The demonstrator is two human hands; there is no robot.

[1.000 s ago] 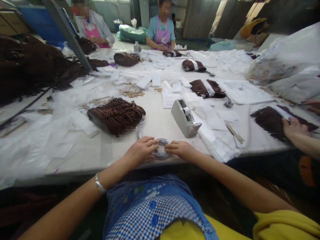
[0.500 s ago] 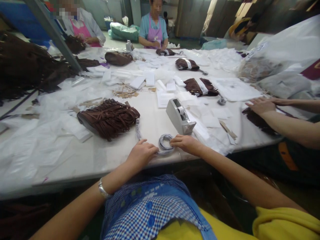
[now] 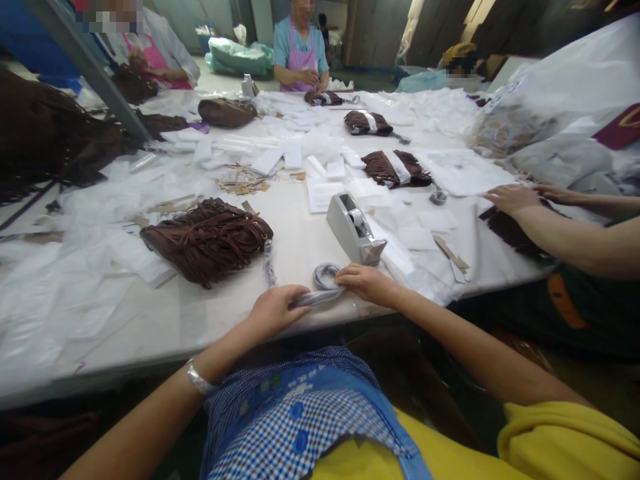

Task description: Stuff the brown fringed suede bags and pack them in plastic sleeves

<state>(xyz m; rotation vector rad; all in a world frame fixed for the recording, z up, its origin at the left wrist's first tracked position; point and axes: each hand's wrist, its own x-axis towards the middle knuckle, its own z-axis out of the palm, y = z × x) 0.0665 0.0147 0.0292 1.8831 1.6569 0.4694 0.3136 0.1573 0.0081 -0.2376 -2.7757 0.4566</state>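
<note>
A brown fringed bag (image 3: 210, 241) lies on the table to the left of my hands. From its right end a strap wrapped in clear plastic (image 3: 269, 263) runs down toward my left hand (image 3: 278, 308). My left hand pinches the wrapped strap between thumb and fingers near the table's front edge. At the strap's other end is a small coil (image 3: 326, 276), lying flat. My right hand (image 3: 367, 284) grips the strap at the coil's right side. Just behind my right hand stands a grey tape dispenser (image 3: 354, 230).
Farther back lie brown bags with white paper bands (image 3: 397, 168). White paper, plastic sheets and tan tags (image 3: 245, 179) cover much of the table. At right, a co-worker's hands (image 3: 515, 199) press on a dark bag. A metal post (image 3: 95, 73) rises at left.
My left hand has moved slightly left and now pinches a stretch of strap, drawn straighter away from the coil. My right hand stays at the coil. The view has shifted slightly.
</note>
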